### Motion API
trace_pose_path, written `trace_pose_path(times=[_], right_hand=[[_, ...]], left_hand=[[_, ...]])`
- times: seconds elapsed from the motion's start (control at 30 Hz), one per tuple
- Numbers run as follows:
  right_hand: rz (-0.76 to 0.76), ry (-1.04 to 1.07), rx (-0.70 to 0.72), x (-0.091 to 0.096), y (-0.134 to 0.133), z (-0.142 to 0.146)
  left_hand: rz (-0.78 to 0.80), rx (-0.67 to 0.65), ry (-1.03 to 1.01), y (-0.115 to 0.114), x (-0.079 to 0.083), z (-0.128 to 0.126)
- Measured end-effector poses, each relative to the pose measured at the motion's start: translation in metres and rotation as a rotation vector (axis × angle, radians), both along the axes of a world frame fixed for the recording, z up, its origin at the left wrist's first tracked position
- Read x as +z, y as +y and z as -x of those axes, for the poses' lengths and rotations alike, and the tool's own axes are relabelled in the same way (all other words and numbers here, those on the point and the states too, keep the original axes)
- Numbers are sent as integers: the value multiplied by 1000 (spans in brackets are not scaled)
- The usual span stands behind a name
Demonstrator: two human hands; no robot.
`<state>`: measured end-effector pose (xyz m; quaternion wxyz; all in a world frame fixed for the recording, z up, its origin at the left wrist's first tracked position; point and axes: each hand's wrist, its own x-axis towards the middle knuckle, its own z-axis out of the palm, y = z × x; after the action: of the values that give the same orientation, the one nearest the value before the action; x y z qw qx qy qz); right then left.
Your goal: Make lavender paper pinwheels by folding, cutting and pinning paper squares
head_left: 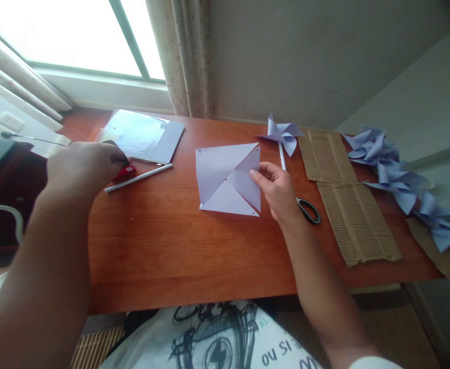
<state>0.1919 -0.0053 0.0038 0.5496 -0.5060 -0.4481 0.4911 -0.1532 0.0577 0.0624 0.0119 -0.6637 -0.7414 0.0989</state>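
My right hand [275, 188] pinches the right edge of a square white sheet of paper [216, 166], thumb on top. Slits run inward from the sheet's corners, small holes show near the corners, and a reddish dot marks its middle. The sheet is held up over the desk. At the left, my left hand [79, 165] reaches over a small red box [126, 170] with a dark item beside it; most of its fingers are hidden, so its grip cannot be made out. A rolled white paper stick [138, 178] lies just right of that hand.
A paper pinwheel on a stick [282, 134] lies behind my right hand, and scissors [308, 210] lie beside my wrist. Corrugated cardboard [358, 223] and several pinwheels [396, 182] cover the right side. A grey folder with plastic sleeves [148, 136] lies at the back left, below the window.
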Motion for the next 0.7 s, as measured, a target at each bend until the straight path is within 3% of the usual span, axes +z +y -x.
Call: trace_pose_path(times=[0.33,0.6,0.7], right_hand=[[-2,-1,2,1,0,1],[2,-11,-1,1,-1,0],[-11,-7,2,-1,0,0]], left_hand=[[9,46,5,-4,-1,-1],[23,22,42,-1,-3,0],[-39,-15,50,-5,-4,4]])
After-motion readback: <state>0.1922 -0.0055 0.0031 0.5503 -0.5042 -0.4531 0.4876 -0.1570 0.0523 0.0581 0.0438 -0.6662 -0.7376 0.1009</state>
